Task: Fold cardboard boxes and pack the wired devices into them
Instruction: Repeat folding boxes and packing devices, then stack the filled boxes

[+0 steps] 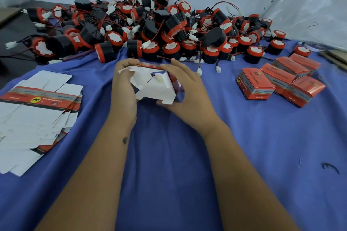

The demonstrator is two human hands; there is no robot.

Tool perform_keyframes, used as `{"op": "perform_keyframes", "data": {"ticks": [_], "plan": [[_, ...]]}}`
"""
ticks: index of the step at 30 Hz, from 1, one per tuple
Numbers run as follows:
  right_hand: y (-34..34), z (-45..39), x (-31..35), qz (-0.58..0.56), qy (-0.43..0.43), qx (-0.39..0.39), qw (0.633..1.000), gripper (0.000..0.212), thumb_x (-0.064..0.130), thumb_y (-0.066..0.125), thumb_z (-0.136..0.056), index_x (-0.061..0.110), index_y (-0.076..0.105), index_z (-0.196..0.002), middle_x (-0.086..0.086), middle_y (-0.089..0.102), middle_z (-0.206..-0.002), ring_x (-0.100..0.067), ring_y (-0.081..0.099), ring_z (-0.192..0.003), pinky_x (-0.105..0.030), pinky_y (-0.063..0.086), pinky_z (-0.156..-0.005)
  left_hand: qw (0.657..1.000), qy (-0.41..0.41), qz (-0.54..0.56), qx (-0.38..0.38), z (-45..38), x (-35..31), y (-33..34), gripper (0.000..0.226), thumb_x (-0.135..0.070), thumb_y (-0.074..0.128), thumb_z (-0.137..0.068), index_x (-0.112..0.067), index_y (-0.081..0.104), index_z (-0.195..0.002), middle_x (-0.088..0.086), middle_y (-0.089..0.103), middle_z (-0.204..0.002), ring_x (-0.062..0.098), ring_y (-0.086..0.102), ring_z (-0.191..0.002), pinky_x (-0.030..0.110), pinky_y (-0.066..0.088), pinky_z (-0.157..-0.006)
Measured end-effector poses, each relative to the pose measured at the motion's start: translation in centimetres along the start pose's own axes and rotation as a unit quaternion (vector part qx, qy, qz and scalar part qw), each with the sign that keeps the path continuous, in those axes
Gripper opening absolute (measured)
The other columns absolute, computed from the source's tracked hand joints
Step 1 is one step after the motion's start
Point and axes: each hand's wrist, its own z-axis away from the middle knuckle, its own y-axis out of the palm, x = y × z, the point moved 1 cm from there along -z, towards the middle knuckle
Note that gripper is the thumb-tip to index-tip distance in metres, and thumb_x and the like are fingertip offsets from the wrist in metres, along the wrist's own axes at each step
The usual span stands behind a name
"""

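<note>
Both forearms reach in; left hand (124,88) and right hand (189,88) curl their fingers (169,67) round a half-folded red carton (155,85) above the blue-clothed table (169,155). Its white flaps need tucking before a wired buzzer (150,30) from the pile goes in.

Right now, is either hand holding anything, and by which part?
Both hold one half-folded cardboard box: the left hand grips its left side, the right hand its right side, white end flaps open toward the camera.

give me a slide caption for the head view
Both hands fold a box before a pile of wired devices.
</note>
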Motion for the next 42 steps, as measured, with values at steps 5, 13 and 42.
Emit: {"op": "perform_keyframes", "data": {"ticks": [5, 13, 42], "plan": [[-0.8, 0.2, -0.1, -0.117, 0.043, -0.124, 0.985, 0.047, 0.044, 0.072, -0.081, 0.036, 0.053, -0.123, 0.024, 0.058, -0.116, -0.012, 0.051, -0.115, -0.032, 0.046, -0.097, 0.987, -0.002, -0.006, 0.161, 0.0, -0.8, 0.9, 0.053, -0.058, 0.048, -0.082, -0.024, 0.061, -0.120, -0.008, 0.069, -0.100, 0.010, 0.065, -0.086, 0.027, 0.052, -0.063], [-1.1, 0.3, 1.9, -0.285, 0.068, -0.205, 0.934, 0.037, 0.043, 0.072, -0.080, 0.034, 0.054, -0.111, 0.022, 0.065, -0.107, -0.004, 0.064, -0.103, -0.021, 0.053, -0.079, 0.965, 0.068, -0.051, 0.246, 1.7, -0.4, 1.0, 0.043, -0.052, 0.051, -0.092, -0.042, 0.042, -0.133, -0.016, 0.059, -0.130, 0.007, 0.058, -0.122, 0.029, 0.054, -0.092], [-1.3, 0.1, 1.5, -0.316, 0.077, -0.076, 0.942, 0.037, -0.006, 0.057, -0.084, 0.010, 0.055, -0.118, -0.008, 0.059, -0.113, -0.024, 0.058, -0.106, -0.042, 0.051, -0.091, 0.970, 0.090, -0.132, 0.182, 1.2, 0.4, 1.3, 0.076, -0.051, 0.049, -0.094, -0.040, 0.006, -0.156, -0.020, 0.008, -0.164, -0.006, 0.014, -0.147, 0.024, 0.023, -0.121]]}}
